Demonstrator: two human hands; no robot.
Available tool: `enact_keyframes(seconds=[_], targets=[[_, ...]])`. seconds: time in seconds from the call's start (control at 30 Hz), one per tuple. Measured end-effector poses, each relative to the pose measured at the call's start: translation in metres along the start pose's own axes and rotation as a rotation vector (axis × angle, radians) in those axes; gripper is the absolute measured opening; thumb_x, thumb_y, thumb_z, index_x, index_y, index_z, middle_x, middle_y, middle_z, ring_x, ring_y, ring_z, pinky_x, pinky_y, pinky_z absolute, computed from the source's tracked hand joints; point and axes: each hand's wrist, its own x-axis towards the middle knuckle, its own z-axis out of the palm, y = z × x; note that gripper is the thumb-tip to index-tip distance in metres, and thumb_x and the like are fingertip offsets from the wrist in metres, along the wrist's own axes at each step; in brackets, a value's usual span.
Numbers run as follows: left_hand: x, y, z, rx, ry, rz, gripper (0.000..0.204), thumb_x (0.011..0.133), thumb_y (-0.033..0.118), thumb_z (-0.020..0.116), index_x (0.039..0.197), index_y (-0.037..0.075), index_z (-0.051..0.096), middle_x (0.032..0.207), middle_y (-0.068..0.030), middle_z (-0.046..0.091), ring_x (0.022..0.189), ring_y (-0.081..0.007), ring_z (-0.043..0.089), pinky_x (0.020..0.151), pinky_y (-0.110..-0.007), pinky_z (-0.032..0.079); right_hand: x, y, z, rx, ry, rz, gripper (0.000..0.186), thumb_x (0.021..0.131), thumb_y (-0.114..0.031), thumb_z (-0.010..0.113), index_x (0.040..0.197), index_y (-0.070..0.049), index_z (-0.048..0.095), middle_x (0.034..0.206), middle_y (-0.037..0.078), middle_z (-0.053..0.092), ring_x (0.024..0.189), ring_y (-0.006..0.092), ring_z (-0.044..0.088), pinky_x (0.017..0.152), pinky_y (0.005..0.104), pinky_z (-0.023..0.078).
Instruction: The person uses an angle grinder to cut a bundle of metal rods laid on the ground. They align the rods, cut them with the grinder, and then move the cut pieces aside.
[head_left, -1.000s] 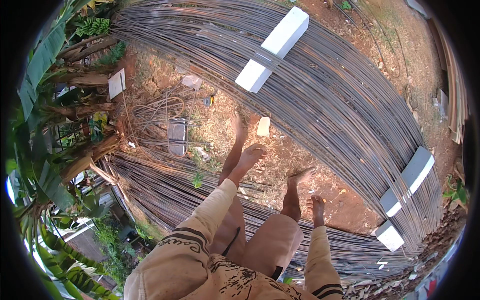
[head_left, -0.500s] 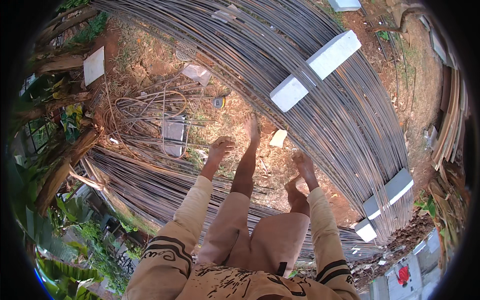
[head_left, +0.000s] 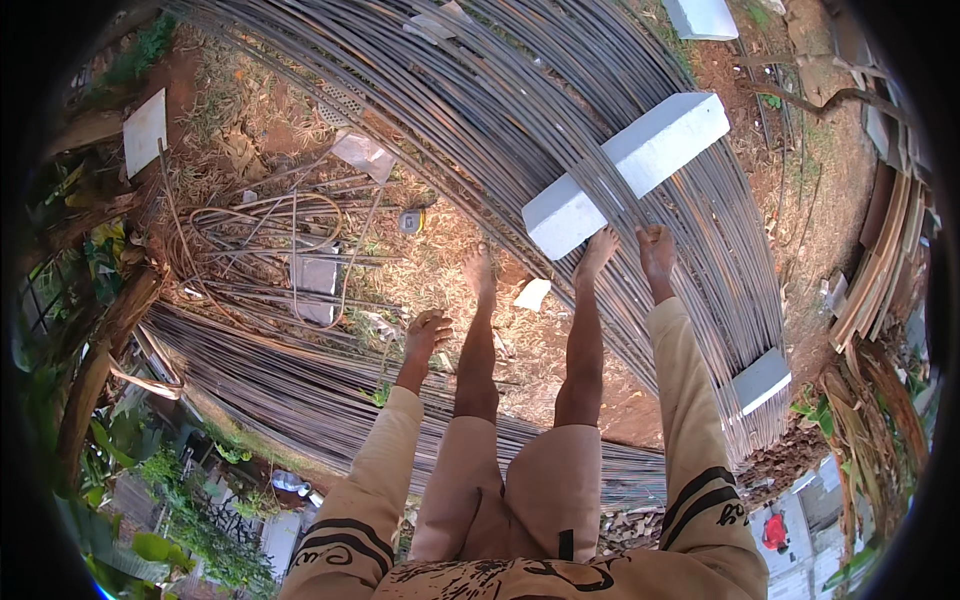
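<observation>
My left hand hangs above the dry ground beside my left leg, fingers loosely curled, with nothing seen in it. My right hand is over the large bundle of long steel rods, fingers curled in; no held thing shows, and I cannot tell whether it touches the rods. My bare right foot is at the bundle's inner edge, by the end of a long white block. That block lies crosswise, with some rods passing over it. My left foot is on the straw-strewn ground.
A tape measure, a pale scrap, a grey slab and bent rods lie on the ground. A second rod bundle runs behind my legs. More white blocks lie right; tree trunks stand left.
My right leg has stretched forward, bringing that foot to the bundle's edge. My right hand has moved forward and right over the rods. My left hand remains loosely curled beside my leg.
</observation>
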Motion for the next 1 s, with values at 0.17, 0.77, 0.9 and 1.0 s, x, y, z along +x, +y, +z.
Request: enact_keyframes(seconds=[0.17,0.77,0.9,1.0], targets=[[0.028,-0.020,0.083,-0.041,-0.059,-0.078,0.033,0.105,0.029,0.061,0.132,0.013,0.063,0.113,-0.0058,0.076,0.099,-0.0173,0.072,0.083,-0.032,0.054,0.038,-0.027,0.007,-0.214,-0.093,-0.232,0.056,0.088,-0.047,0.080,0.123,-0.005,0.068,0.123,0.017,0.069,0.112,0.0386,0.065,0.097,0.0501,0.051],[0.139,0.181,0.259,-0.203,-0.168,0.173,0.047,0.107,0.037,0.059,0.144,0.008,0.055,0.129,-0.0094,0.070,0.112,-0.0211,0.068,0.101,-0.039,0.051,0.087,-0.004,-0.065,-0.057,-0.338,-0.314,0.041,0.101,-0.038,0.068,0.114,0.000,0.062,0.101,0.026,0.072,0.091,0.0437,0.071,0.078,0.0491,0.056],[0.156,0.215,0.262,-0.307,-0.222,0.275,0.062,0.106,0.042,0.061,0.154,0.005,0.046,0.148,-0.0141,0.058,0.128,-0.0263,0.060,0.108,-0.045,0.048,0.107,0.007,-0.076,0.086,-0.345,-0.281,0.048,0.100,-0.041,0.070,0.118,0.003,0.063,0.099,0.020,0.073,0.095,0.0323,0.072,0.084,0.0438,0.054],[0.172,0.241,0.283,-0.369,-0.196,0.270,0.071,0.106,0.045,0.062,0.157,0.001,0.040,0.155,-0.0176,0.050,0.133,-0.0304,0.056,0.112,-0.049,0.046,0.117,0.000,-0.077,0.193,-0.451,-0.170,0.053,0.099,-0.043,0.071,0.121,0.005,0.065,0.097,0.013,0.072,0.096,0.0224,0.067,0.085,0.0407,0.051]])
